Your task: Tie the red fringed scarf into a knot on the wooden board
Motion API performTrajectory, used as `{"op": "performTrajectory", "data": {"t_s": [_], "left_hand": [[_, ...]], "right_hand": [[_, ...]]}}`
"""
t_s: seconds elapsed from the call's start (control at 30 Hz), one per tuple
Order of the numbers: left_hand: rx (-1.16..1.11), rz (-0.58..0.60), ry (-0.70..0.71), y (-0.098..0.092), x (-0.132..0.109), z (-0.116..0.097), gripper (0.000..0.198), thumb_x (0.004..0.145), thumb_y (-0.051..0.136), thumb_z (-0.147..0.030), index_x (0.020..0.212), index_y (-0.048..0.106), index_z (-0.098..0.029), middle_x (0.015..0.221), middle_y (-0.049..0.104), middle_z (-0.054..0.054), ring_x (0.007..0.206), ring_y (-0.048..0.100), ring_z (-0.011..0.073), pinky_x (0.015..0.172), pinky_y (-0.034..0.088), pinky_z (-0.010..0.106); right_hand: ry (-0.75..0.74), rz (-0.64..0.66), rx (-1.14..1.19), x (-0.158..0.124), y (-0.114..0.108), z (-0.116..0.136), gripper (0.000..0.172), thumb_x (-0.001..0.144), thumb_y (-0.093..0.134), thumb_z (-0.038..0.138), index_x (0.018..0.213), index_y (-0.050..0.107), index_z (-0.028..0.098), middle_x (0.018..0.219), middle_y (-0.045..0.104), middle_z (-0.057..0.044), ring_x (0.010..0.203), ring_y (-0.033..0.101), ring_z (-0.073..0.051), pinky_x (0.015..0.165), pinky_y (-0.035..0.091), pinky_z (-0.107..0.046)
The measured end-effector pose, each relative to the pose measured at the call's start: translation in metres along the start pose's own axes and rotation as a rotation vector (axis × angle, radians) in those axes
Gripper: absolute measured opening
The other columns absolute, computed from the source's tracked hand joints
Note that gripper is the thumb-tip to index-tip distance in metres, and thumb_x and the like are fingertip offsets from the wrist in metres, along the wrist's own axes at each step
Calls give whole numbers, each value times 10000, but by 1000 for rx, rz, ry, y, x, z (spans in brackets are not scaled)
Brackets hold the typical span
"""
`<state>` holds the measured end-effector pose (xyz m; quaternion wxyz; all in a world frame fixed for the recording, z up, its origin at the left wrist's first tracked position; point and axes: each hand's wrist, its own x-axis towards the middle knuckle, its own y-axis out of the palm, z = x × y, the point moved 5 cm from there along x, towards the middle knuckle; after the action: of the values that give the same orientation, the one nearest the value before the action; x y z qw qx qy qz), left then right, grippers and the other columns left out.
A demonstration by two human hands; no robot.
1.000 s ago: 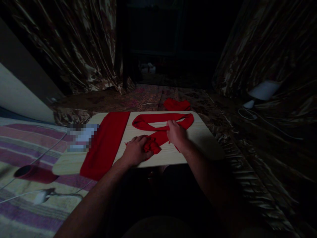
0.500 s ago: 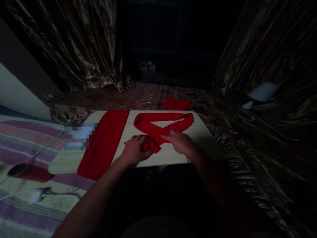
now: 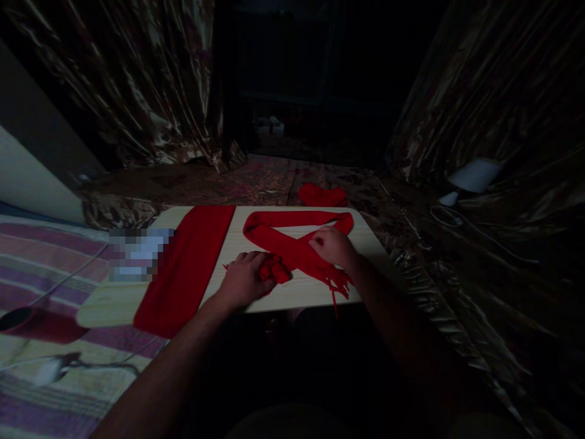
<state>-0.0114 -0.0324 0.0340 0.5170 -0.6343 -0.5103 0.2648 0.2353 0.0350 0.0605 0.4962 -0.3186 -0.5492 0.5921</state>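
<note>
Red scarf (image 3: 292, 250) lies looped ahead of your left hand (image 3: 242, 277), which holds its bunched end; your curled right hand (image 3: 336, 245), grip unclear, has uncovered the nearer fringe (image 3: 338, 279), leaving the crossing laid out.

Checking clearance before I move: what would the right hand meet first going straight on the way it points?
The right hand would likely meet the fringed red scarf first, just ahead; contact and depth are unclear.

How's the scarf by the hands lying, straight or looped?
Looped: the red scarf crosses over itself, fringe showing near the right hand.
</note>
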Motion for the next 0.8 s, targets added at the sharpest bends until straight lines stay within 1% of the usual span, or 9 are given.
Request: {"op": "performTrajectory", "data": {"t_s": [0.07, 0.1, 0.17, 0.27, 0.4, 0.57, 0.63, 0.73, 0.8], "left_hand": [[-2, -9, 5, 1, -1, 1, 578, 799, 703, -441, 1324, 609, -219, 1301, 648, 115, 1166, 552, 351, 940, 460, 478], [-4, -14, 8, 2, -1, 2, 581, 802, 701, -448, 1330, 605, -224, 1304, 646, 113, 1166, 550, 351, 939, 459, 477], [-9, -22, 12, 3, -1, 4, 576, 803, 701, -451, 1328, 605, -234, 1291, 649, 110, 1158, 549, 349, 934, 460, 477], [-25, -34, 16, 4, -1, 5, 555, 794, 713, -440, 1301, 615, -236, 1266, 656, 101, 1143, 553, 335, 954, 455, 473], [-50, -43, 21, 5, -1, 6, 545, 783, 726, -437, 1276, 623, -228, 1252, 659, 92, 1141, 550, 322, 976, 451, 458], [-63, -40, 14, 3, -1, 6, 551, 778, 728, -426, 1281, 616, -231, 1257, 660, 85, 1155, 543, 325, 971, 450, 458], [-66, -39, 9, 3, -1, 5, 547, 779, 726, -424, 1280, 616, -231, 1262, 658, 80, 1159, 542, 324, 969, 450, 453], [-68, -42, -2, 3, -1, 6, 542, 776, 728, -426, 1270, 620, -232, 1266, 656, 82, 1162, 543, 324, 971, 447, 446], [-72, -43, -6, 3, -1, 6, 539, 772, 731, -425, 1264, 621, -236, 1263, 655, 84, 1164, 543, 324, 972, 444, 446]], "right_hand": [[118, -153, -143, 16, -8, -25, 332, 929, 494, 245, 1113, 746, 132, 1391, 598, -178, 1344, 467, -299, 1119, 341, -451], [150, -174, -207, 24, -10, -36, 337, 897, 509, 206, 1127, 742, 125, 1497, 512, -179, 1433, 364, -323, 1165, 274, -495], [189, -142, -319, 38, -9, -57, 346, 856, 513, 159, 1107, 749, 123, 1607, 385, -157, 1513, 217, -354, 1203, 167, -565], [208, -35, -432, 52, -4, -81, 367, 851, 475, 122, 1078, 763, 121, 1629, 357, -150, 1534, 161, -382, 1204, 96, -633], [154, 81, -488, 57, 2, -99, 410, 864, 450, 96, 1116, 768, 155, 1619, 386, -121, 1536, 172, -381, 1201, 127, -650], [86, 160, -505, 52, 10, -112, 521, 915, 439, 143, 1390, 621, 255, 1699, 194, -70, 1529, 215, -379, 1153, 276, -650], [86, 144, -466, 53, 11, -115, 588, 919, 432, 142, 1488, 519, 263, 1705, 169, -75, 1501, 293, -358, 1140, 353, -575], [111, 18, -380, 59, 7, -115, 675, 923, 443, 153, 1588, 362, 242, 1686, 234, -106, 1405, 450, -308, 1105, 427, -419], [142, -32, -336, 64, 4, -115, 658, 938, 444, 173, 1589, 363, 232, 1650, 321, -119, 1334, 525, -279, 1075, 446, -357]]}}
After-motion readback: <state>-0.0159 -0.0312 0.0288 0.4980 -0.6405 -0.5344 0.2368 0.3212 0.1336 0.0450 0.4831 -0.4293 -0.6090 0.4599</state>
